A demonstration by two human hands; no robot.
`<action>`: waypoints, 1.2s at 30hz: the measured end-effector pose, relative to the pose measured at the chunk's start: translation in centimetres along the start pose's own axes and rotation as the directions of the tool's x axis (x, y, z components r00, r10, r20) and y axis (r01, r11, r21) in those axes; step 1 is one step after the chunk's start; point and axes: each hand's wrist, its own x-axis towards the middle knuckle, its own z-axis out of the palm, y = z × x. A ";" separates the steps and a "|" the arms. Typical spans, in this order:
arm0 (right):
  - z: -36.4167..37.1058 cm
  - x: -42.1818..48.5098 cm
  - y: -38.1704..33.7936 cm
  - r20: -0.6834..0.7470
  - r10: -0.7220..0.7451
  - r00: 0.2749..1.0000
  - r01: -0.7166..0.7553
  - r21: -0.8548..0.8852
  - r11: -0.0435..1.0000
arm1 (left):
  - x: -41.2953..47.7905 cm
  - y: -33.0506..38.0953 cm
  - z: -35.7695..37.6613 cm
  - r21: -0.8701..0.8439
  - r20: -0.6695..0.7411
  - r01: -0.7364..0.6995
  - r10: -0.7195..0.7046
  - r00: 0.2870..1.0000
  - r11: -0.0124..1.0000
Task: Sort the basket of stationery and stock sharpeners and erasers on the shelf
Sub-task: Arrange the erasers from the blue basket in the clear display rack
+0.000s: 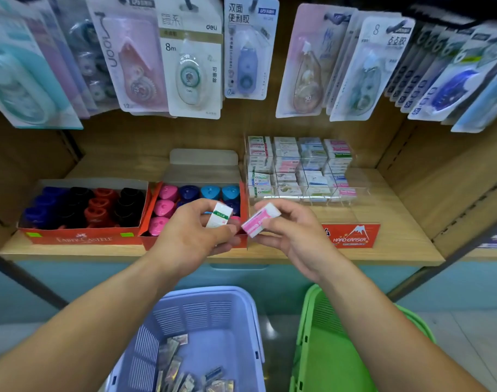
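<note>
My left hand (pixel 195 233) pinches a white eraser with a green band (pixel 219 215), held above the front of the shelf. Beside it, my right hand (pixel 286 230) pinches a white eraser with a pink sleeve (pixel 260 219). Behind them on the wooden shelf (pixel 397 244) stands a clear acrylic rack of erasers (pixel 301 168), filled in several columns. To its left are two red boxes of sharpeners: one with pink and blue ones (pixel 196 193), one with blue, black and red ones (pixel 83 207). Below, a lilac basket (pixel 213 315) holds several small packets (pixel 185 372).
A green basket (pixel 335 349) sits right of the lilac one on the floor. Carded correction tapes (pixel 190 60) hang on hooks above the shelf. A red "Hard Eraser" sign (pixel 352 236) fronts the acrylic rack. Wooden side walls close the shelf bay.
</note>
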 end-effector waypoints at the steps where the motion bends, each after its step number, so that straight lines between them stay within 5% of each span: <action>1: -0.7 -0.1 -0.2 -0.022 0.009 1.000 -0.009 0.015 1.000 | 0.1 0.0 0.1 0.006 -0.009 -0.003 0.003 1.000 1.000; 11: -12.8 0.9 -2.5 -0.423 -0.030 0.906 -0.053 -0.183 0.982 | 1.3 -0.2 2.5 0.191 -0.011 -0.053 0.056 0.998 0.980; 20: -19.8 6.1 -5.7 -0.435 -0.141 0.889 -0.109 -0.502 0.858 | 2.7 -0.6 3.8 0.213 -0.030 -0.014 0.020 0.999 0.977; 29: -21.4 10.7 -5.3 -0.398 -0.365 0.842 -0.177 -0.842 0.510 | 4.1 -1.1 4.5 0.137 -0.043 0.012 -0.006 0.999 0.991; 36: -21.4 12.0 -4.8 -0.276 -0.363 0.890 -0.211 -0.955 0.210 | 4.7 -1.6 4.5 0.059 0.001 0.042 -0.043 0.999 0.997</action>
